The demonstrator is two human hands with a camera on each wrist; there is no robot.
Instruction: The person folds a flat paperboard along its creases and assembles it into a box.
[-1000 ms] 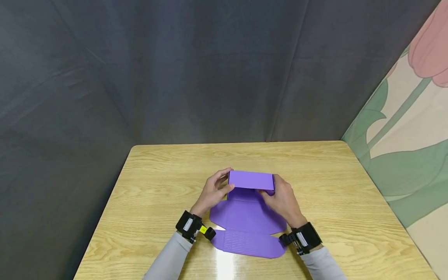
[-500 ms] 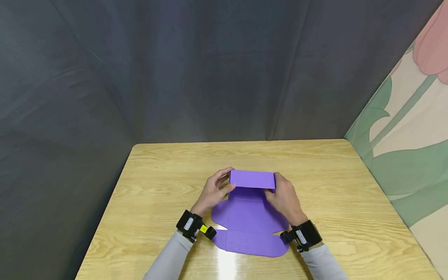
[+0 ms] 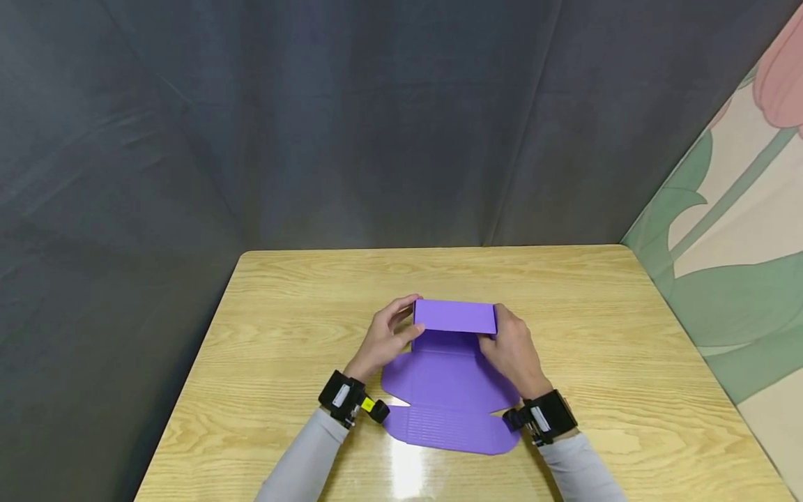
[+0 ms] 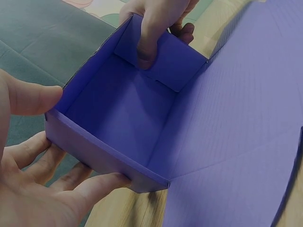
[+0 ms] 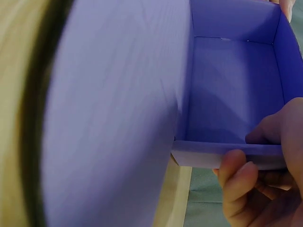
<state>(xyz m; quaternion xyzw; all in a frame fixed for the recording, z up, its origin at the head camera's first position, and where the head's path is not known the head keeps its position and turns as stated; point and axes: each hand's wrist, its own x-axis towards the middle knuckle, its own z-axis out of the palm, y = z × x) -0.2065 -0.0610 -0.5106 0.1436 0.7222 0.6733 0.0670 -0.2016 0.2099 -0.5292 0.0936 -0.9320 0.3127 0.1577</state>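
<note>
A purple cardboard box (image 3: 454, 316) with a shallow tray body is tipped up, its open side facing the person. Its lid flap (image 3: 448, 380) spreads down toward the person, with a rounded front tab lying near the table's front. My left hand (image 3: 387, 337) holds the box's left end, thumb at the top corner and fingers along the outer wall (image 4: 104, 158). At the right end, my right hand (image 3: 513, 348) pinches the side wall (image 5: 232, 150), thumb inside the tray and fingers outside. Bare purple board shows inside the tray (image 4: 125, 109).
The box is on a light wood-grain table (image 3: 301, 300). Behind the table hangs a dark curtain (image 3: 389, 125), and a flower-patterned cloth (image 3: 740, 279) hangs at the right. Both wrists carry black camera mounts (image 3: 544, 417) close to the lid's tab.
My right thumb has slid rightward toward the box's right wall. The left hand keeps its hold, and the whole head view has shifted slightly.
</note>
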